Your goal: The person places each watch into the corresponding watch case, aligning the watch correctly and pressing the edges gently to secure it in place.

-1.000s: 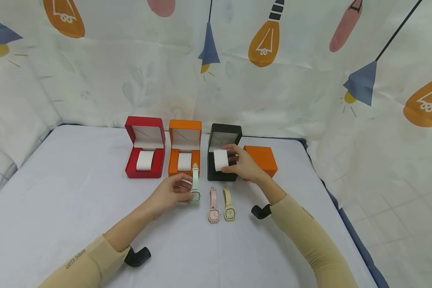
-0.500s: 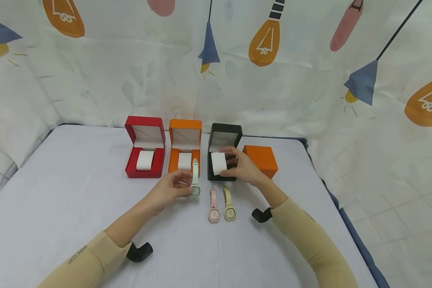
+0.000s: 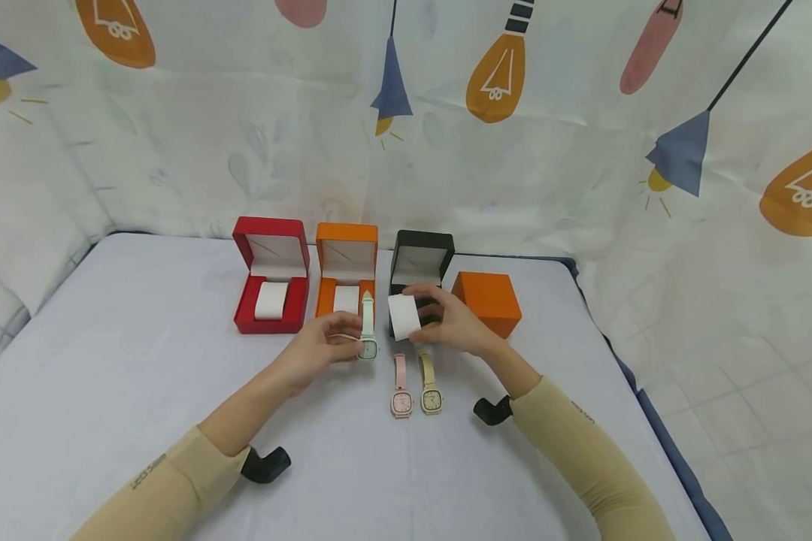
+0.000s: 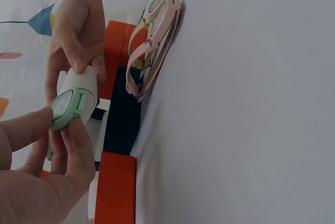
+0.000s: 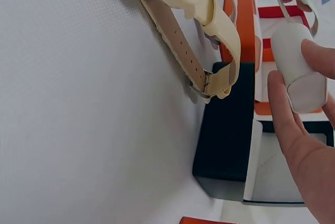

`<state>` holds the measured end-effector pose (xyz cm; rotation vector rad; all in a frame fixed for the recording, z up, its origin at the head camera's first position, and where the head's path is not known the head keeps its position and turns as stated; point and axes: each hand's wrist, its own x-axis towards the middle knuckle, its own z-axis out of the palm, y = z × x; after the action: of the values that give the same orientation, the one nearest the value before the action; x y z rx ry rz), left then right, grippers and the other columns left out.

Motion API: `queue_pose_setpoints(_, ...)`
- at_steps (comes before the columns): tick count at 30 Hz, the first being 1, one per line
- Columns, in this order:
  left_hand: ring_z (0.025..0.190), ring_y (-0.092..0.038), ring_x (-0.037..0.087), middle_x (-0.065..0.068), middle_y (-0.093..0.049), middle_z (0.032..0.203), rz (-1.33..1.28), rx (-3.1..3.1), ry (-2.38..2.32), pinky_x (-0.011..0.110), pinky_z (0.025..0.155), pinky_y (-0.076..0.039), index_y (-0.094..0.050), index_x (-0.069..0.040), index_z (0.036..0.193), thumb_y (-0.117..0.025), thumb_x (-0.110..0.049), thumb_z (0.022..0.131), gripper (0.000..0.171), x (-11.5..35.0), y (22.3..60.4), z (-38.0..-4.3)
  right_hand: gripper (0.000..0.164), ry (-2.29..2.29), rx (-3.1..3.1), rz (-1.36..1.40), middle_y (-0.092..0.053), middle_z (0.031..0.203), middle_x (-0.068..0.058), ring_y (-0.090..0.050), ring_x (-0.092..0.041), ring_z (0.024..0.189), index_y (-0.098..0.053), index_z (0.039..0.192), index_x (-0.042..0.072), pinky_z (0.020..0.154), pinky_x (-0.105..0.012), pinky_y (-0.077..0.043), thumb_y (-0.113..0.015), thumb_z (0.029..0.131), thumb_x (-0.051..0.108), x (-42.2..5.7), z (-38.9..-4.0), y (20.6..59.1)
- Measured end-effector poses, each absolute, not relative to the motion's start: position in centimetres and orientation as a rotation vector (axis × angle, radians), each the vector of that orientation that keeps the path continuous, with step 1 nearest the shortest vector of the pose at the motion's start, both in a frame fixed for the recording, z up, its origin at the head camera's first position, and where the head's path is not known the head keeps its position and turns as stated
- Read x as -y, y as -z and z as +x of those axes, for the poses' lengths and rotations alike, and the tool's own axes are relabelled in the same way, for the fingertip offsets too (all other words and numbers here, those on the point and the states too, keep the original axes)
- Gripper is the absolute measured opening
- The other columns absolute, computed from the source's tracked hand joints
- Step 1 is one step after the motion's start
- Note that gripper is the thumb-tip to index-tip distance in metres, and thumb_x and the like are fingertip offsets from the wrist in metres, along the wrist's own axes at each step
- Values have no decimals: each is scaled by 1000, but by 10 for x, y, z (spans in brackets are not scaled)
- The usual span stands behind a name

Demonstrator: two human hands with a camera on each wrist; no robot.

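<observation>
Here we see the left hand [image 3: 314, 352] pinching the mint watch [image 3: 368, 349] by its case between thumb and fingers, while the right hand [image 3: 456, 324] clasps the white cushion [image 3: 404, 317], thumb opposite fingers, raised just beside the watch at the black box [image 3: 422, 259] near the tabletop's [image 3: 379, 481] back edge; both forearms [image 3: 243, 413] angle inward, and we find the lettering [image 3: 147, 472] on the left sleeve [image 3: 183, 496] too blurred to read

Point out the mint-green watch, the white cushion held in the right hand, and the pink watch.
Mint-green watch [image 4: 64, 107]: left wrist view, on its dial.
White cushion [image 3: 404, 317]: head view, on its broad face.
Pink watch [image 3: 401, 376]: head view, on its strap.
</observation>
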<state>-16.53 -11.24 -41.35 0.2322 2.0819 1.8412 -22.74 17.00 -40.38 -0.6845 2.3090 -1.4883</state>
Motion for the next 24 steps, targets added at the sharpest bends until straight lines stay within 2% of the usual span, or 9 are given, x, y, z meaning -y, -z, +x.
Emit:
queue_pose_setpoints(10, 112, -62, 30, 18, -61, 127, 244, -2053, -1867, 36, 92, -57, -53, 1, 140, -73, -7, 96, 49, 110, 411, -170, 70, 1513, -2198, -798, -48, 147, 1, -59, -29, 116, -54, 143, 17, 92, -39, -58, -84, 83, -1, -166, -223, 406)
queue_pose_setpoints(14, 111, -62, 29, 19, -61, 127, 253, -2037, -1879, 34, 91, -58, -53, 1, 140, -73, -6, 96, 49, 110, 411, -172, 71, 1507, -2183, -817, -46, 149, 0, -59, -29, 117, -54, 144, 16, 91, -40, -58, -84, 82, -2, -166, -222, 406)
queue_pose_setpoints(24, 104, -65, 29, 19, -64, 121, 280, -2024, -1884, 40, 92, -58, -53, -3, 142, -72, -5, 96, 50, 108, 410, -174, 73, 1498, -2171, -840, -48, 148, -1, -60, -30, 116, -53, 144, 13, 89, -40, -59, -85, 81, -3, -168, -220, 406)
